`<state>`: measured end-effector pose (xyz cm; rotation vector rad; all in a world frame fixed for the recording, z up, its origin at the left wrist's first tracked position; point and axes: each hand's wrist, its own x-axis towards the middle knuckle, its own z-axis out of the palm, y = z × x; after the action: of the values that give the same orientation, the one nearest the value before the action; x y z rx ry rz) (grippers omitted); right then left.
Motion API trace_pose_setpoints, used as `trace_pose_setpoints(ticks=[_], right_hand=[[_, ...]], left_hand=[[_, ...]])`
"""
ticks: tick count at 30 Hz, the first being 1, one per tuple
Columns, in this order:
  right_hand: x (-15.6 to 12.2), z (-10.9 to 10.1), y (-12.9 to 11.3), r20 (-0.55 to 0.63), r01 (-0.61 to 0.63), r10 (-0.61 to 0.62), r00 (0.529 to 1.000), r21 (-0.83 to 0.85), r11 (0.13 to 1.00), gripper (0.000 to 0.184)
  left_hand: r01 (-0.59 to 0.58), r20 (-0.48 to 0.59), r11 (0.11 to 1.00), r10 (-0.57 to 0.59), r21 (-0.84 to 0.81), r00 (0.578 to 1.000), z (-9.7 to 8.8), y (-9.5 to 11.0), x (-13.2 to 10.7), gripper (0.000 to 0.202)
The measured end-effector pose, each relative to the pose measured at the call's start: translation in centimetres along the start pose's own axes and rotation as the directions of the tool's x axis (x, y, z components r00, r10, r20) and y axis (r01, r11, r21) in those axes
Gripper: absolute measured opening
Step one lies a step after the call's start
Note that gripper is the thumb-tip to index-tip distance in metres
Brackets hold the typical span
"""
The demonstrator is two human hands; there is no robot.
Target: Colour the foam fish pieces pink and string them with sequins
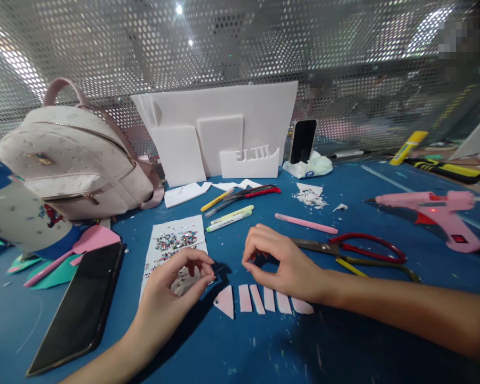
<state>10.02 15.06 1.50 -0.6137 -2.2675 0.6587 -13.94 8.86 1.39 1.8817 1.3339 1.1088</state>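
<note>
Found both bare hands raised over a blue, scuffed work table (232,352), near each other but not touching. Observed left hand (164,292) with thumb and forefinger bent close together; a possible fine strand at the tips, too thin to confirm. Observed right hand (286,261) with thumb and forefinger curled to a near meeting; cannot tell whether closed on anything.

Located just below and between the hands: a row of six flat, pale pink cut pieces (245,298), from pointed at the left end to rounded at the right, the rightmost partly behind the right hand. Noted a small dark spot on the pointed piece.

Noted beside and partly behind the left hand: a white sheet (192,223) bearing small, glittering multicoloured bits (170,242). Recorded beyond the right wrist: large scissors with a red handle loop (335,248).

Judged in hand: fine fingertip handling above the row. Judged to call for a steady, light pinch, without disturbing the spacing below.
</note>
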Motion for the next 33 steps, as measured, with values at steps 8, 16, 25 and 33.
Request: trace_pose_setpoints(ticks=[8,16,25,33], right_hand=[[0.14,-0.03,0.08,0.001,-0.016,0.016,1.000,0.005,1.000,0.012],[0.02,-0.03,-0.07,0.002,0.003,-0.003,1.000,0.004,1.000,0.013],[-0.10,0.16,0.27,0.028,0.056,-0.055,0.998,-0.035,0.998,0.010],[-0.12,0.31,0.36,0.046,0.060,-0.057,0.997,-0.057,0.997,0.010]], left_hand=[[-0.007,0.004,1.000,0.007,0.001,1.000,-0.10,0.18,-0.09,0.005],[-0.036,-0.006,0.999,0.036,0.021,0.999,-0.12,-0.09,-0.07,0.007],[-0.111,-0.003,0.994,0.111,0.017,0.994,-0.13,-0.17,-0.12,0.014],[-0.166,-0.023,0.986,0.167,0.026,0.986,-0.13,0.22,0.02,0.016]])
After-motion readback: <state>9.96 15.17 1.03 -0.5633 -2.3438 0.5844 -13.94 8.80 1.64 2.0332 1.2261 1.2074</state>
